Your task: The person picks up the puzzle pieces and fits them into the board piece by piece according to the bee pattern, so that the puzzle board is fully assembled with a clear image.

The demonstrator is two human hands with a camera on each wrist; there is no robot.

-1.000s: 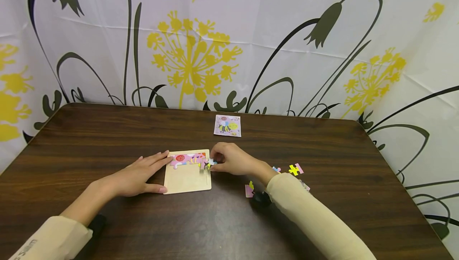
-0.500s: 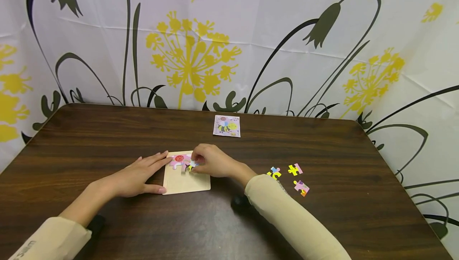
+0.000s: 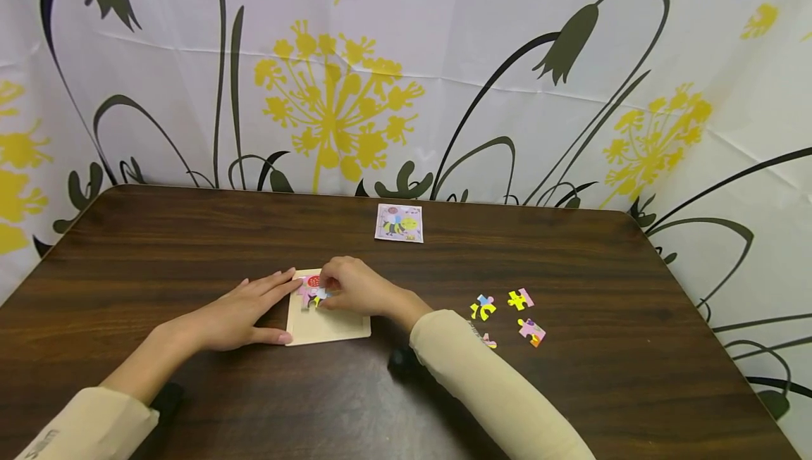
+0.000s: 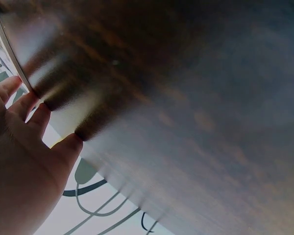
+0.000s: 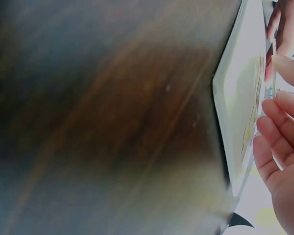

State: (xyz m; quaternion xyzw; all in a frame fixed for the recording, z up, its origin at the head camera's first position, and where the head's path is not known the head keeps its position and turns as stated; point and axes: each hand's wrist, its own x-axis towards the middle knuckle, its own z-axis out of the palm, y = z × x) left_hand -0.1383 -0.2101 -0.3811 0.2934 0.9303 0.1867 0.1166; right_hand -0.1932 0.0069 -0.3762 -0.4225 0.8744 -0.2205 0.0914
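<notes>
A jigsaw piece [image 3: 314, 301] with white, black and yellow on it is pinched between the thumb and fingers of my right hand [image 3: 364, 291]. That piece shows edge-on in the right wrist view, held a little above the wooden puzzle tray [image 3: 336, 330]. Pink pieces with a red circle [image 3: 313, 281] lie along the tray's upper edge, partly hidden by my right hand. At the tray's left side rests my left hand [image 3: 237, 312], fingers spread, with fingertips on the upper left and the thumb at the lower left corner.
To the right lie loose jigsaw pieces: a blue and yellow one [image 3: 483, 308], a yellow and pink one [image 3: 521, 299], a pink and orange one [image 3: 531, 332] and one [image 3: 488, 341] partly behind the sleeve. A bee picture card [image 3: 399, 223] lies near the table's far edge.
My right hand has carried the pinched piece leftward over the tray, from its right side toward the upper left. Loose pieces behind the right sleeve have come into view. My left hand stays put.
</notes>
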